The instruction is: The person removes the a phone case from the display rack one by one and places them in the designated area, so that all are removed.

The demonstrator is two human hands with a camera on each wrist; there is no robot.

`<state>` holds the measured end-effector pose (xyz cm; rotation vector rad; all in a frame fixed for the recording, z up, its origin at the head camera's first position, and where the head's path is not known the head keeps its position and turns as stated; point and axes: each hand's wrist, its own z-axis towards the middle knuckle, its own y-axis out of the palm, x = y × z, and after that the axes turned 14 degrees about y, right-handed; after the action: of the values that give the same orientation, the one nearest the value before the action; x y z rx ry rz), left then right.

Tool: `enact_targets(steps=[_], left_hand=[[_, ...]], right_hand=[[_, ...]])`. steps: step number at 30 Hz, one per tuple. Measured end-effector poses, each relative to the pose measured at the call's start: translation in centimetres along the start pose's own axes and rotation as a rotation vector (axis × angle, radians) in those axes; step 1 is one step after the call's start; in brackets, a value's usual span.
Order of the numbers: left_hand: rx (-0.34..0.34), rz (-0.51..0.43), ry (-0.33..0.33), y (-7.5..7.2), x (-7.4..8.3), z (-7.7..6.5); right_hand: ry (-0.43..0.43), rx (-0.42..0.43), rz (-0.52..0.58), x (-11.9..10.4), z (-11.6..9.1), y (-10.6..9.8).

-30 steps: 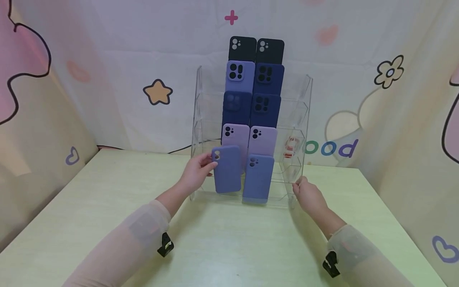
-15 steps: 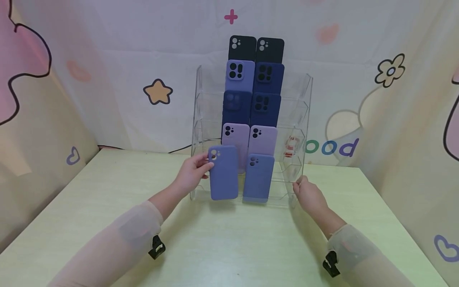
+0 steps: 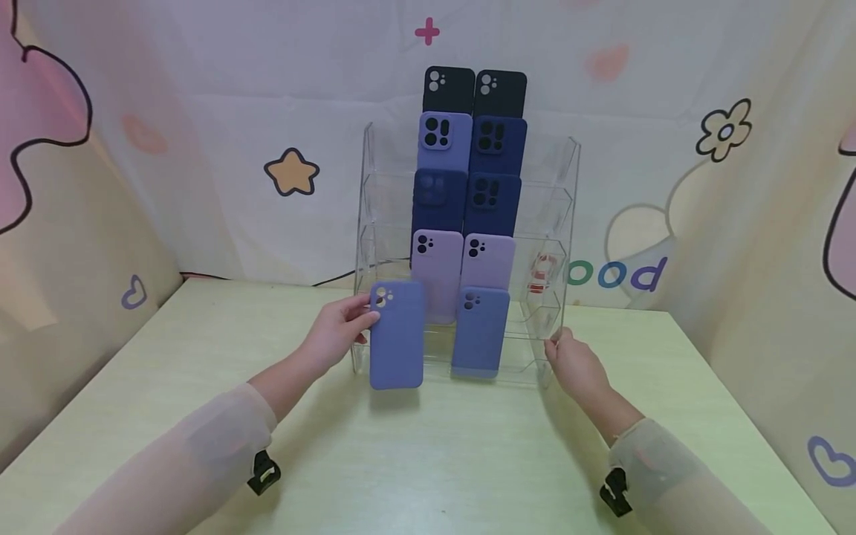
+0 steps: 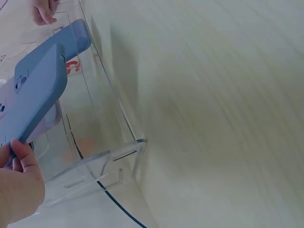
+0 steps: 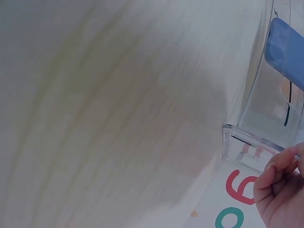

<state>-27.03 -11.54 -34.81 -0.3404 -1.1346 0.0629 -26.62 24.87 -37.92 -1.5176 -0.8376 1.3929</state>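
My left hand pinches a periwinkle-blue phone case by its upper left edge, thumb in front. The case hangs upright in front of the clear acrylic display rack, above the table. In the left wrist view the held phone case appears edge-on near the rack. My right hand grips the lower right side edge of the rack; its fingers are curled there in the right wrist view. A second blue phone case stands in the bottom tier, right of the held one.
Higher tiers bear pairs of phone cases: lilac, navy, a violet-blue one beside another navy one, and black at the top. The rack stands on a pale green table before a printed cloth backdrop.
My left hand has drawn the blue phone case out of the bottom tier, moving it leftward, down and toward me. My right hand stays on the rack's edge.
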Motion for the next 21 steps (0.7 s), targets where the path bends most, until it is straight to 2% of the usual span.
enact_targets(steps=[7,17,21], left_hand=[[-0.017,0.017,-0.053,-1.3,-0.1,-0.9],[-0.042,0.037,-0.046,-2.9,0.1,-2.1],[-0.051,0.018,-0.060,-3.4,0.3,-2.5]], right_hand=[[0.013,-0.003,-0.001,-0.1,-0.1,0.0],[0.037,-0.021,-0.006,-0.3,-0.1,-0.1],[0.050,-0.030,-0.004,-0.2,-0.1,-0.1]])
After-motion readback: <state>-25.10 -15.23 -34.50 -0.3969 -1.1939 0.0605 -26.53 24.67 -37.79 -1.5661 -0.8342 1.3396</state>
